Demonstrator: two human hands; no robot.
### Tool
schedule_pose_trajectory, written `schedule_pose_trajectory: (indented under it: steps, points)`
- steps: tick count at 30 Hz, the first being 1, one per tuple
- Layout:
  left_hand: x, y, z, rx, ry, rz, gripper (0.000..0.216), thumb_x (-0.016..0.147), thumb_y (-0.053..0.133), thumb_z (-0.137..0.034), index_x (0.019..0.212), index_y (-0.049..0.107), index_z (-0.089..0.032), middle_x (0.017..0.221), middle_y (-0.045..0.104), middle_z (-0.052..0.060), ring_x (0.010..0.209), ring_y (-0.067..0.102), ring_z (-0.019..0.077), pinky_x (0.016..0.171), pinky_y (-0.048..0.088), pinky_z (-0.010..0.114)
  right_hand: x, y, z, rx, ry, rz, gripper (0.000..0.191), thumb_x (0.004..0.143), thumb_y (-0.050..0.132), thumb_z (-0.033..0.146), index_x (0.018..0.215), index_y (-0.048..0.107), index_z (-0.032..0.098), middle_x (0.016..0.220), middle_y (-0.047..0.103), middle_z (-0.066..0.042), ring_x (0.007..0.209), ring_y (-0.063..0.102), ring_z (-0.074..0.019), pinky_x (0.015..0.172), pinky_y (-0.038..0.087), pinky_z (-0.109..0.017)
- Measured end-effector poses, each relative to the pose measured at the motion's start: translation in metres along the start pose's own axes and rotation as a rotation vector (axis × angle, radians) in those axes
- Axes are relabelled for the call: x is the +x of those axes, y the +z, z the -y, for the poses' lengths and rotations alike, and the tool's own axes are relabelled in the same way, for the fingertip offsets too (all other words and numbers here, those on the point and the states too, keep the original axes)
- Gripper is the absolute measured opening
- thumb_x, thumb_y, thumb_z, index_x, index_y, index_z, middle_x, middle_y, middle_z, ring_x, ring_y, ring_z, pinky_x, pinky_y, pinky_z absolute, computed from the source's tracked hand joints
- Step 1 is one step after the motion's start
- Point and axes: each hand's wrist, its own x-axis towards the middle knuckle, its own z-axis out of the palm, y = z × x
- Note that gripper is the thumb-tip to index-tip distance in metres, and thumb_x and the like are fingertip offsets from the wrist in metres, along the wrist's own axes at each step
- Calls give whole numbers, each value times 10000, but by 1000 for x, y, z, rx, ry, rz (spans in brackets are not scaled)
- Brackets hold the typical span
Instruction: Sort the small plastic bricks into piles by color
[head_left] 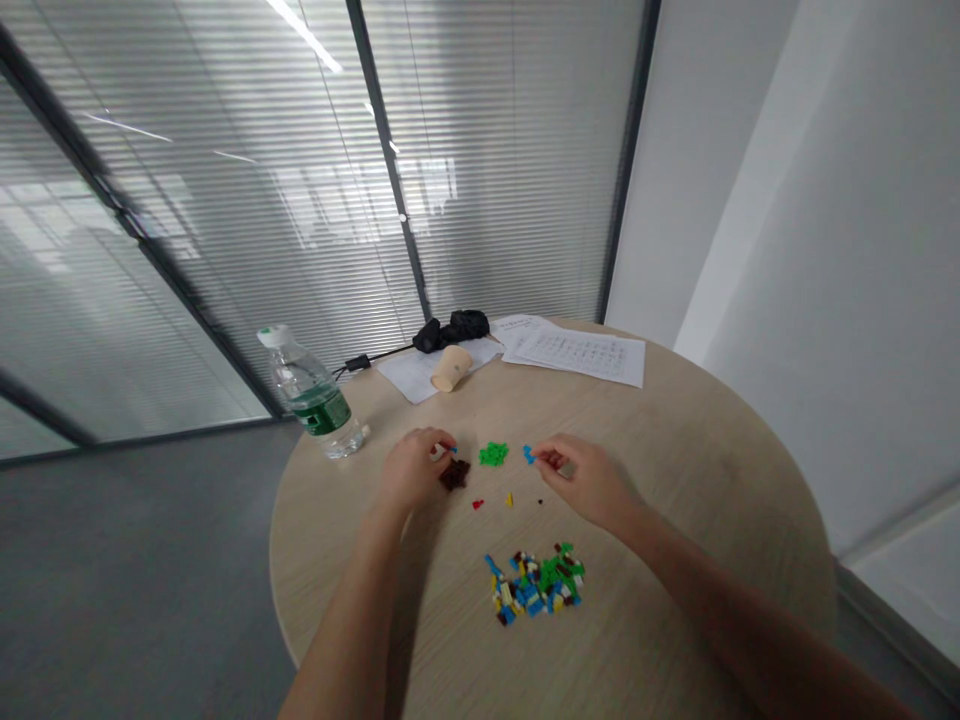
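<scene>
Round wooden table (675, 470), set before glass walls with slatted blinds.

Item 1: blue brick (529, 454), one, pinched narrowly at the fingertips of the right hand (585, 478) and held just above the table's middle. The right forearm is stretched in from the lower right, with the palm turned down and the remaining fingers curled.

Item 2: left hand (412, 468), fingers curled downward, forearm entering from the lower edge. A tiny blue piece (453, 449) is seen at its fingertips; whether it is gripped cannot be told. A brown build (455, 474), one, lies just beside those fingers.

Item 3: green cluster (493, 454), one, placed between the two hands.

Item 4: loose single pieces near the hands: one red piece (478, 504), one yellow piece (509, 498), one dark piece (539, 501).

Item 5: mixed brick pile (536, 585), one, nearer the person; its pieces are too small to be counted.

Item 6: water bottle (311, 395), one, upright at the left rim.

Item 7: paper cup (451, 368), one, lying on its side on a white sheet (409, 378).

Item 8: printed papers (585, 352) and a black object (452, 329) at the far edge.
</scene>
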Motion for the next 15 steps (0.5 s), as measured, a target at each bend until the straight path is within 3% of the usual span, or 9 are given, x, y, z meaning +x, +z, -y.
schedule_pose_trajectory:
  steps: [7, 15]
  points:
    - [0, 9, -12, -80, 112, -2, 147, 793, 540, -189, 868, 666, -185, 858, 654, 43, 847, 587, 186, 746, 454, 288, 4, -9, 1, -81, 62, 37, 123, 789, 547, 151, 847, 647, 191, 832, 692, -34, 718, 614, -138, 671, 476, -246]
    - [9, 41, -55, -93, 312, -4, 118, 809, 577, -179, 863, 679, -199, 869, 681, 33, 866, 566, 176, 776, 436, 278, 9, -12, -15, -160, 135, 16, 112, 801, 558, 209, 832, 664, 190, 840, 701, -44, 743, 622, -152, 662, 466, -247]
